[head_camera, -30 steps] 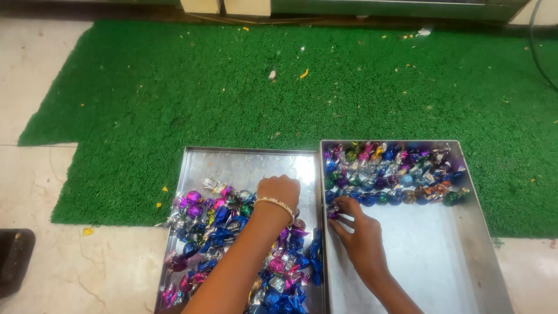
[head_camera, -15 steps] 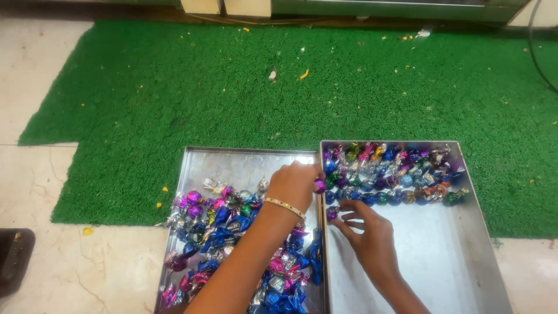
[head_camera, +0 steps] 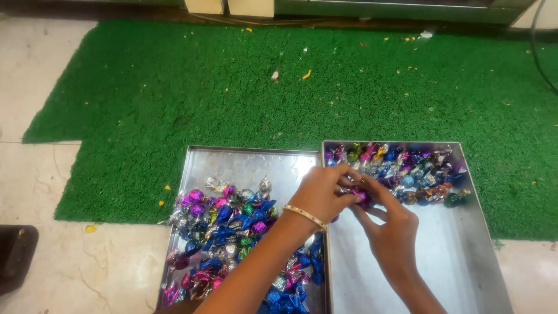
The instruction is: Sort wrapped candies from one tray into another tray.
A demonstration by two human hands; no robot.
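Both hands have come together since a moment ago: the left hand (head_camera: 322, 195) has crossed from the left tray (head_camera: 244, 160) over to the right tray's (head_camera: 459, 256) near edge, meeting the right hand (head_camera: 390, 229). Their fingertips pinch a purple foil-wrapped candy (head_camera: 361, 196) between them, each grip closed on it, just below the row of sorted candies (head_camera: 401, 166). A loose candy heap (head_camera: 232, 238) fills the left tray. Green turf mat (head_camera: 290, 87) lies beneath.
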